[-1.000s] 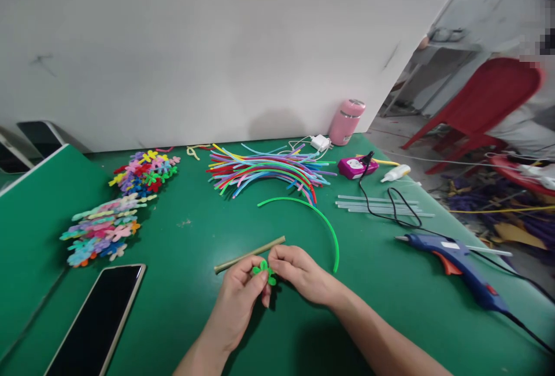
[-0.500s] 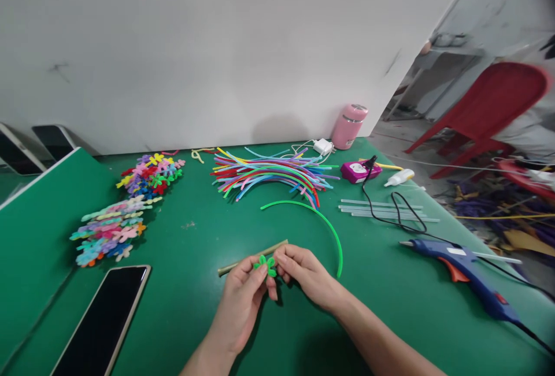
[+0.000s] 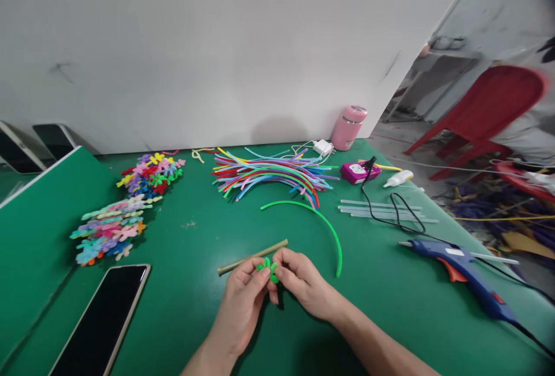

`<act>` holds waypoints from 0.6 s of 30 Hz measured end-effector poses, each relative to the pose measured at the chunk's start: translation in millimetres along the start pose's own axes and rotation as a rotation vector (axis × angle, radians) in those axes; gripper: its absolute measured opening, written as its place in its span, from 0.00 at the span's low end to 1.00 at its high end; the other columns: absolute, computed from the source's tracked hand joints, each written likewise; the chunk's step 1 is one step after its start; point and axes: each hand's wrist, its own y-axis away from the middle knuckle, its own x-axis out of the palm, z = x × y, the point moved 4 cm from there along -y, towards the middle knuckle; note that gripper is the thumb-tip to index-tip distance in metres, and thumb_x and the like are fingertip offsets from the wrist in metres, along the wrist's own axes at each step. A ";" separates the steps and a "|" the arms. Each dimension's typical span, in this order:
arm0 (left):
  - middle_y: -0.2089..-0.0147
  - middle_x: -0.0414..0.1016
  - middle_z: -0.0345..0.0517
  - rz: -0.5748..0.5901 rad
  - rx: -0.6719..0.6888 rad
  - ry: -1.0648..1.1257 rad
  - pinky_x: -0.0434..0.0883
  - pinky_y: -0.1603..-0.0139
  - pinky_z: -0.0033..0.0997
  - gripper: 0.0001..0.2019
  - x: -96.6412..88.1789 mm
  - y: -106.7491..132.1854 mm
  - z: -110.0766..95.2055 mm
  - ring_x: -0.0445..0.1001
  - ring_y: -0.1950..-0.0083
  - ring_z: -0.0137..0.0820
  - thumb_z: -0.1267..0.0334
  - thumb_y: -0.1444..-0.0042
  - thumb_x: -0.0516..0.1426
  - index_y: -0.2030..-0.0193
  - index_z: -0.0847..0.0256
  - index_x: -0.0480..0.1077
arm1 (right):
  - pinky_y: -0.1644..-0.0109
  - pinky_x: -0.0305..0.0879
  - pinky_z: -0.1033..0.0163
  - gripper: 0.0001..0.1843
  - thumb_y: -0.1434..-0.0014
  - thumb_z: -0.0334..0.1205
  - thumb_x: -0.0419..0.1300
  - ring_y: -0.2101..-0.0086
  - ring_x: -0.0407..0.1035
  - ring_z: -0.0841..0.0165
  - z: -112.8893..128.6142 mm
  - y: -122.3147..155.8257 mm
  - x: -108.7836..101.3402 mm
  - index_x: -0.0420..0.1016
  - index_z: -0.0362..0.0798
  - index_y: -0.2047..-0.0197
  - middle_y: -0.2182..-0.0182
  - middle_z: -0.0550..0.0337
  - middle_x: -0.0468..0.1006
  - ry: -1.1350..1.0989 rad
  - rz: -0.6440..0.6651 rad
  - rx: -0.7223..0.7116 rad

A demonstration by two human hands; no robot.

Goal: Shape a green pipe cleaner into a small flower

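Observation:
Between my two hands is a small green pipe-cleaner flower [image 3: 267, 267] with rounded looped petals. My left hand [image 3: 247, 292] pinches it from the left, thumb on its front. The thumb and fingers of my right hand [image 3: 301, 280] close on its right-hand petals. Just beyond my fingers a thin tan stick [image 3: 251, 257] lies on the table. A single green pipe cleaner [image 3: 332, 228] curves on the table to the right of my right hand.
A bundle of coloured pipe cleaners [image 3: 269, 172] lies ahead. Finished flowers [image 3: 110, 231] and a phone [image 3: 104, 318] are at left. On the right lie a blue glue gun [image 3: 463, 272], clear glue sticks [image 3: 381, 211], a purple power socket [image 3: 358, 172] and a pink bottle [image 3: 349, 127].
My right hand has shifted slightly left and now grips the flower's right petals. The flower has turned a little in my fingers. The things on the table lie as before.

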 end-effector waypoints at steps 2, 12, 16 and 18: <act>0.81 0.67 0.36 0.004 -0.015 -0.003 0.62 0.77 0.20 0.05 -1.0 -0.9 0.5 0.64 0.80 0.21 0.66 0.53 0.60 0.74 0.65 0.68 | 0.74 0.60 0.67 0.17 0.42 0.51 0.49 0.79 0.64 0.74 0.7 -0.1 0.0 0.56 0.47 0.73 0.82 0.65 0.67 0.003 0.023 -0.006; 0.83 0.65 0.36 0.015 -0.045 -0.032 0.62 0.81 0.20 0.07 -1.2 -2.1 -1.0 0.61 0.81 0.21 0.64 0.59 0.62 0.76 0.65 0.70 | 0.70 0.59 0.65 0.16 0.45 0.50 0.53 0.78 0.64 0.73 -3.2 2.1 2.4 0.57 0.46 0.73 0.81 0.65 0.68 -0.223 0.117 0.057; 0.83 0.65 0.35 0.000 -0.023 -0.051 0.61 0.82 0.20 0.08 -1.6 -2.3 -1.6 0.60 0.82 0.20 0.63 0.59 0.63 0.76 0.65 0.70 | 0.76 0.52 0.69 0.17 0.48 0.50 0.56 0.82 0.57 0.77 -8.7 0.3 1.6 0.59 0.46 0.75 0.83 0.67 0.65 -0.270 0.062 0.107; 0.83 0.66 0.36 -0.028 0.005 -0.065 0.62 0.80 0.20 0.07 -0.8 -2.4 -3.3 0.62 0.81 0.21 0.64 0.58 0.62 0.75 0.65 0.69 | 0.79 0.48 0.70 0.17 0.50 0.51 0.57 0.83 0.54 0.78 -12.5 -1.0 -0.1 0.59 0.45 0.76 0.83 0.67 0.65 -0.292 0.010 0.133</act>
